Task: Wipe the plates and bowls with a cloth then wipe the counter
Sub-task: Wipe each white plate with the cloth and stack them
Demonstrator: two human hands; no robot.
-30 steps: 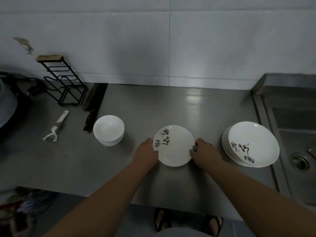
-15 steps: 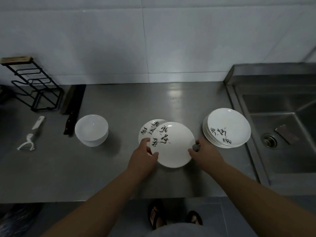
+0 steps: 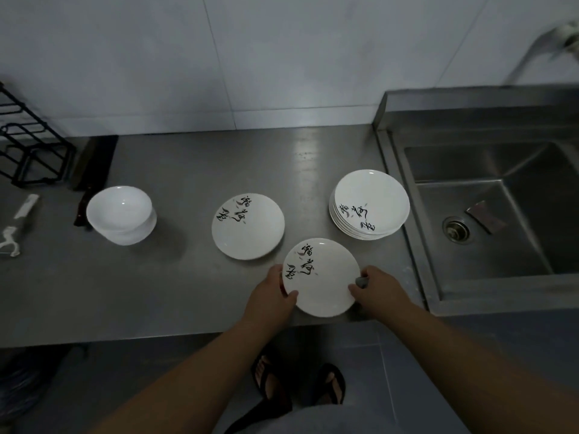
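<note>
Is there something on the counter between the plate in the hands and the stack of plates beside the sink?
Nothing visible. The held plate, gripped by the left hand and right hand, has only bare counter between it and the stack.

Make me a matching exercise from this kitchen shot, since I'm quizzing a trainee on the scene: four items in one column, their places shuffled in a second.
Items:
1. White plate with black brush script, held in both hands' grip
2. Matching single white script plate
3. Stack of white script plates
4. Plain white stacked bowls

Places:
A. Beside the steel sink
B. Flat on the middle of the steel counter
C. Near the counter's front edge
D. Left, next to the dark-handled knife

Pairs: 1-C, 2-B, 3-A, 4-D
</note>
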